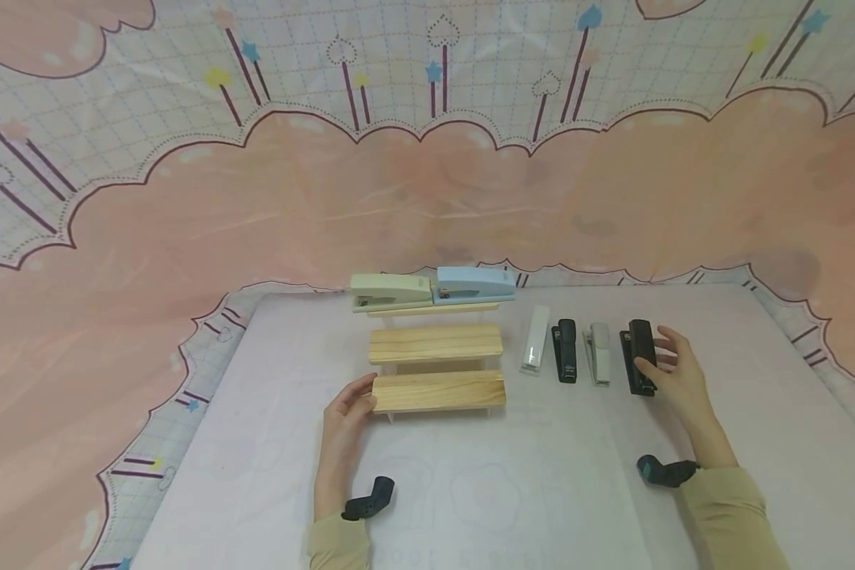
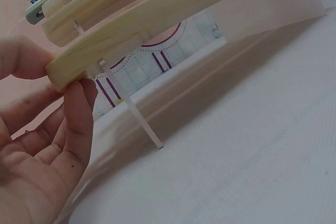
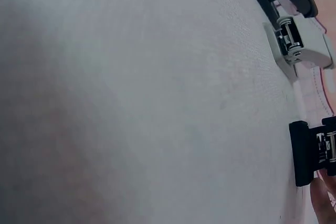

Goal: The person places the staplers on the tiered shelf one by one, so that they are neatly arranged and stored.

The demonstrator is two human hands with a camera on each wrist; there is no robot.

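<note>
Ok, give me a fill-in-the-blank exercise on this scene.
The left hand pinches the ____ end of the bottom shelf.
The green stapler sits beside the ____ stapler on the top shelf.
Right of the rack are ____ staplers.
The right hand touches a ____ stapler.
Missing words: left; blue; four; black.

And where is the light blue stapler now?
In the head view, the light blue stapler lies on the right half of the top wooden shelf, just right of the pale green stapler.
</note>
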